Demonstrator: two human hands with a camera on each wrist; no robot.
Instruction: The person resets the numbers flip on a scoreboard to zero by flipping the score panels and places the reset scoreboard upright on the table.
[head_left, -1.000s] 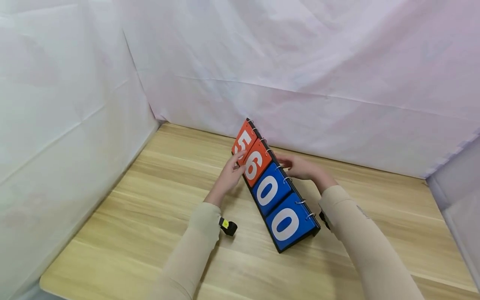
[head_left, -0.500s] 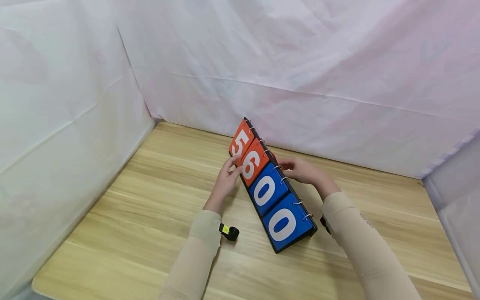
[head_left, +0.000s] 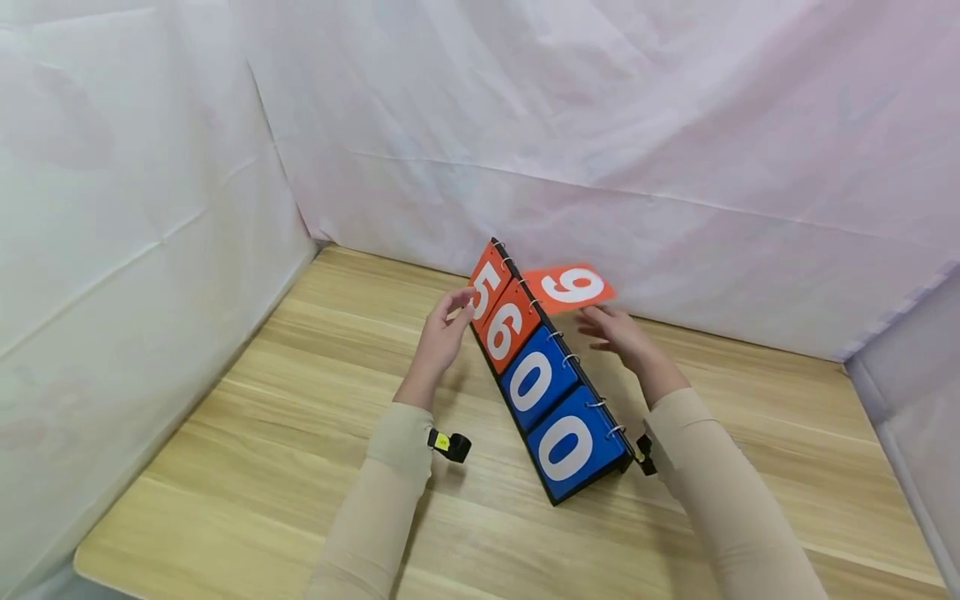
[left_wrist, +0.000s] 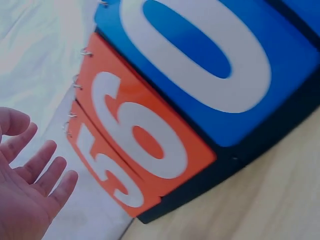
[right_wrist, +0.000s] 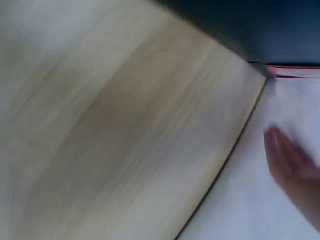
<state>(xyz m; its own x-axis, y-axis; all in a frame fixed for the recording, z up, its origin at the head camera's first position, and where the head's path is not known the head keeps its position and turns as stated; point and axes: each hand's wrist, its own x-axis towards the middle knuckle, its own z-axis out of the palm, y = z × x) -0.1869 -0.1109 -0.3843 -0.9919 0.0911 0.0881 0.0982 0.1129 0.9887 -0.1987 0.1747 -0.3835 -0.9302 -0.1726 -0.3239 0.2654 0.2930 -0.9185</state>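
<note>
Head view: the flip scoreboard is standing tilted on the wooden tabletop, its long axis running diagonally from a far end near the pale cloth to a near end further right. Its numbered faces are pointing up and to my left, while its ring edge is lying on my right. My left hand is hanging released, fingers relaxed, just beside the red 5 card at the far end. My right hand is hovering on the ring side, its grip loose and fingers extended. A raised red card is jutting rightward from the rings just above those fingertips; I cannot tell whether they are touching it.

Left wrist view: my left palm is opening upward, fingers spread apart from the board. The 5 is lying nearest them, with the 6 and a large blue 0 following along the slant. This view is showing a gap that the overlap in the head view is hiding.

Right wrist view: my right hand is blurring at the right side, below the board's dark back and a thin red strip. Only this view is revealing that dark surface; only the head view is showing the raised card's white digit.
</note>
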